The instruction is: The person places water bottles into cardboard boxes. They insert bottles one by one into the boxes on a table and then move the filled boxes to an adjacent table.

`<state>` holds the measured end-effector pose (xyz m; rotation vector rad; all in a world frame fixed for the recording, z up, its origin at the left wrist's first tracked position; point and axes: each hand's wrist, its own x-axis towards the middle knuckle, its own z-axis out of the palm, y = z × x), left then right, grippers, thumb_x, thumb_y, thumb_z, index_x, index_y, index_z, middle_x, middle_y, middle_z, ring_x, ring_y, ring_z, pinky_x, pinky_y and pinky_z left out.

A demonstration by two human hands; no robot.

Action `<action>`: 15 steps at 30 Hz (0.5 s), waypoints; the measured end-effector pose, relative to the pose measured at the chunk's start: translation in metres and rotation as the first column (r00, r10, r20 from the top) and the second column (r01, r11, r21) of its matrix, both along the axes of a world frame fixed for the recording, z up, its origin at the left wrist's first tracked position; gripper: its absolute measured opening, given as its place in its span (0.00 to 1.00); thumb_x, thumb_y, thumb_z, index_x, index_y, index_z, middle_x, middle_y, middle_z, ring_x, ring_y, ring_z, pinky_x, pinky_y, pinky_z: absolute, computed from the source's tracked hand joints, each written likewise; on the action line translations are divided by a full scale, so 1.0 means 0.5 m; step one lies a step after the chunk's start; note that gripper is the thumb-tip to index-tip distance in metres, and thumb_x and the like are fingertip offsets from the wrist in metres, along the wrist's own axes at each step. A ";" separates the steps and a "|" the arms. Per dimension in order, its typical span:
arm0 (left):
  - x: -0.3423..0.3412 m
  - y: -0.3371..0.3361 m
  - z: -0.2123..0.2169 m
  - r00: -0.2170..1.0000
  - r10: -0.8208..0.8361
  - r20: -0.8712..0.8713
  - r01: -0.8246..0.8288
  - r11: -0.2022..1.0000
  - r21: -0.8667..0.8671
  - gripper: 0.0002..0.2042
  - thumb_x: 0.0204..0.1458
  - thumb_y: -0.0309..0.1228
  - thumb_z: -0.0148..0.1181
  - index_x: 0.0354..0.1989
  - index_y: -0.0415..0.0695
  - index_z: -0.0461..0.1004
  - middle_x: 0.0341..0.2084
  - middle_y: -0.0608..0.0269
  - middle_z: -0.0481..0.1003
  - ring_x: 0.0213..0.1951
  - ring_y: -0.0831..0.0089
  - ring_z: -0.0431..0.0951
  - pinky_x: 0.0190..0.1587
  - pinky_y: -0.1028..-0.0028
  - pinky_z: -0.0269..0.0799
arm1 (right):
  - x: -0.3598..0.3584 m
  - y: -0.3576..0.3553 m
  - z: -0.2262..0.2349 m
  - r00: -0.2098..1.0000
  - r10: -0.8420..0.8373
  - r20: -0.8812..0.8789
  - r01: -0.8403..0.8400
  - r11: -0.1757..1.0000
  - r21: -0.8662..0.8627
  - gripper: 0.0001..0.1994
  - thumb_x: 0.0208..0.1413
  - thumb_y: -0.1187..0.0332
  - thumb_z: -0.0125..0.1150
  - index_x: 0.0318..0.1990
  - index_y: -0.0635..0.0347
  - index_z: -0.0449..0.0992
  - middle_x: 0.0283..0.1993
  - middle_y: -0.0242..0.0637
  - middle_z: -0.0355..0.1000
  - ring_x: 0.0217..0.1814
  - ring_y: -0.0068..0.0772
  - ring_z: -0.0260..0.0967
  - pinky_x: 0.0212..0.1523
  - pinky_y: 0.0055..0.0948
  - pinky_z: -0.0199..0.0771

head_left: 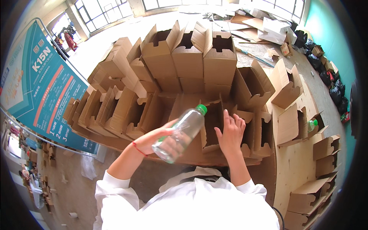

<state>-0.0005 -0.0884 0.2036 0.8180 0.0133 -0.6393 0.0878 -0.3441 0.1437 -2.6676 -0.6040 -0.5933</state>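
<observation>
My left hand [154, 138] grips a clear plastic bottle [188, 128] with a green cap, its fingers showing through the bottle wall. The bottle tilts, cap end up and toward the right, above the table's near side. To the right, my right hand [231, 134] is raised with its fingers apart, holding nothing. It hovers by an open cardboard box [213, 134], whose inside is mostly hidden. A red cord circles my left wrist.
Open cardboard boxes [188, 63] stand stacked at the back, with narrow boxes [124, 111] rowed at left. More boxes [289, 126] sit on a wooden board at right, one holding a green-capped bottle [312, 124]. A printed banner [46, 88] stands left; black bags [337, 94] line the green wall.
</observation>
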 end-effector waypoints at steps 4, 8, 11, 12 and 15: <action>0.052 -0.097 0.014 0.998 -0.051 0.022 0.039 0.921 0.387 0.42 0.57 0.36 0.55 0.72 0.54 0.32 0.51 0.56 0.68 0.46 0.67 0.76 0.45 0.70 0.74 | 0.015 -0.033 -0.051 0.992 0.020 -0.128 -0.044 0.980 -0.192 0.31 0.44 0.72 0.62 0.59 0.67 0.65 0.31 0.40 0.75 0.46 0.37 0.71 0.61 0.39 0.53; 0.115 -0.149 0.042 0.818 -0.567 0.101 -0.007 0.166 0.986 0.41 0.54 0.46 0.52 0.72 0.56 0.36 0.49 0.46 0.69 0.45 0.57 0.77 0.46 0.67 0.72 | -0.005 -0.036 -0.065 0.980 0.110 -0.168 -0.127 0.988 -0.091 0.29 0.45 0.73 0.58 0.58 0.71 0.64 0.24 0.43 0.73 0.32 0.41 0.72 0.54 0.37 0.60; 0.142 -0.192 0.084 0.687 -0.722 -0.078 -0.134 -0.231 0.964 0.41 0.50 0.51 0.51 0.72 0.57 0.41 0.47 0.38 0.69 0.42 0.51 0.77 0.46 0.64 0.72 | -0.023 -0.047 -0.061 0.966 0.146 -0.214 -0.165 0.983 -0.074 0.31 0.44 0.72 0.58 0.59 0.73 0.63 0.18 0.41 0.71 0.26 0.41 0.72 0.52 0.33 0.63; 0.149 -0.203 0.092 0.660 -0.739 -0.136 -0.162 -0.317 0.935 0.41 0.49 0.52 0.50 0.72 0.58 0.42 0.46 0.36 0.68 0.41 0.50 0.77 0.46 0.63 0.72 | -0.021 -0.051 -0.061 0.968 0.140 -0.207 -0.163 0.982 -0.096 0.30 0.44 0.73 0.59 0.59 0.73 0.64 0.18 0.40 0.71 0.25 0.39 0.72 0.52 0.31 0.62; 0.150 -0.193 0.083 0.620 -0.755 -0.213 -0.198 -0.413 0.889 0.39 0.49 0.49 0.50 0.71 0.61 0.44 0.43 0.38 0.71 0.40 0.53 0.77 0.44 0.63 0.72 | -0.020 -0.060 -0.063 0.979 0.126 -0.163 -0.137 0.989 -0.059 0.30 0.43 0.73 0.59 0.58 0.71 0.65 0.18 0.40 0.71 0.25 0.38 0.72 0.52 0.31 0.63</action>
